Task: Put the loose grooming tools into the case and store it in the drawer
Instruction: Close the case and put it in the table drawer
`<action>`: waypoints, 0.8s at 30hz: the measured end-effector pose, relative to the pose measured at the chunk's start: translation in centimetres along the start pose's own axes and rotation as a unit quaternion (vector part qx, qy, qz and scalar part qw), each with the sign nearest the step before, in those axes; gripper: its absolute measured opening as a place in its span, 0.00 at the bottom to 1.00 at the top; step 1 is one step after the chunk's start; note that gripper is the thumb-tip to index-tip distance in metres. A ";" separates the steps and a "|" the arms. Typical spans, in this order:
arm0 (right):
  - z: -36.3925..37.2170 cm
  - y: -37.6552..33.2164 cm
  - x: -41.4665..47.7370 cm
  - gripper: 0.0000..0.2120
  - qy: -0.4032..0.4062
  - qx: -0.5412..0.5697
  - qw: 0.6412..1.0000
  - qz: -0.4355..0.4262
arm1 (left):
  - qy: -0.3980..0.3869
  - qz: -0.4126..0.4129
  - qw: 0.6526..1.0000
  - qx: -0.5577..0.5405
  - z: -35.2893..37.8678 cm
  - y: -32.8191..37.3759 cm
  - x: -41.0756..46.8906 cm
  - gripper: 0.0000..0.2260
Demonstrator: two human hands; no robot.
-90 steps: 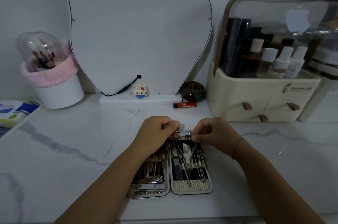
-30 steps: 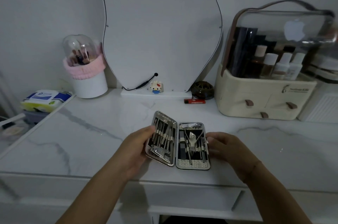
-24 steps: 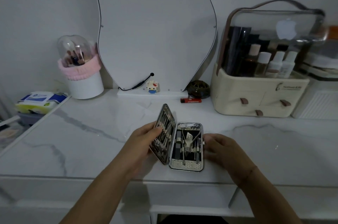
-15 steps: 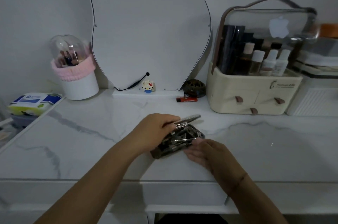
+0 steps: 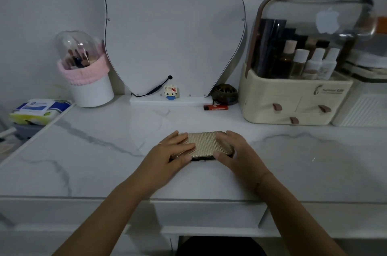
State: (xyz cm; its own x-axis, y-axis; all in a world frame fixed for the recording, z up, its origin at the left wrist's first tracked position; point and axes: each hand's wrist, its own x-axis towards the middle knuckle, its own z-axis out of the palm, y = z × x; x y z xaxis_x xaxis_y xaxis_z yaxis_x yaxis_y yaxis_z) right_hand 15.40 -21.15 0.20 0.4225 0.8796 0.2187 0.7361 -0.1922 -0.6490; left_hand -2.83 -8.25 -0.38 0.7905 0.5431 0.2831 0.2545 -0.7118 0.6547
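Nearest, at six o'clock below the tabletop's front edge, the drawer (image 5: 209, 214) front is showing as a plain white panel with no handle visible, and whether it is standing ajar cannot be told. Just beyond it, the marble table (image 5: 83, 161) is carrying the case (image 5: 206, 144), which is lying flat and closed a little past the centre of the near edge, its gold quilted lid facing up. The left hand (image 5: 171, 152) is resting on the case's nine o'clock end, fingers spread flat over the lid and thumb curling along the near edge; the right hand (image 5: 232, 149) is cupping the three o'clock end, fingers draped over the top and thumb pressing the near side. Neither is pinching anything; both are bearing down palm-first. Judging by its hard shell and the metal tools the task says it holds, the case is probably feeling stiff, compact and heavier than it looks, with a textured lid giving decent grip while the dark seam edge may be slicker. Gripping across the short width, thumb on the near edge and fingers on the far one, seems safest, keeping it level in case the clasp is not fully caught. Farther off, at one o'clock, a red lighter (image 5: 215, 107) is lying, and at two o'clock a cream organiser (image 5: 293, 96) is standing well apart.
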 end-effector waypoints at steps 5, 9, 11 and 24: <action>0.6 0.0 0.2 0.23 0.022 0.001 1.000 0.000 | 0.005 -0.003 1.000 -0.017 0.2 -0.1 0.1 0.15; 0.5 -0.2 0.3 0.23 0.020 -0.001 1.000 0.002 | 0.010 -0.001 1.000 -0.009 0.4 -0.2 0.2 0.15; 0.5 -0.2 0.3 0.23 0.019 -0.003 1.000 -0.003 | 0.010 0.000 1.000 -0.005 0.4 -0.2 0.2 0.15; 1.0 0.0 -0.6 0.23 0.026 0.007 1.000 -0.004 | 0.005 -0.008 1.000 0.024 0.4 0.5 -0.2 0.16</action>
State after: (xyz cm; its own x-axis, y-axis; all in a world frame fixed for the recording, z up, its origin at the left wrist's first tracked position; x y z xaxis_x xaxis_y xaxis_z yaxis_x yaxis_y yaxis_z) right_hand 14.62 -21.25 -0.68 0.4442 0.8572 0.2605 0.7320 -0.1795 -0.6572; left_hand -2.67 -8.88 -0.40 0.7806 0.5589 0.2798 0.2938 -0.7232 0.6250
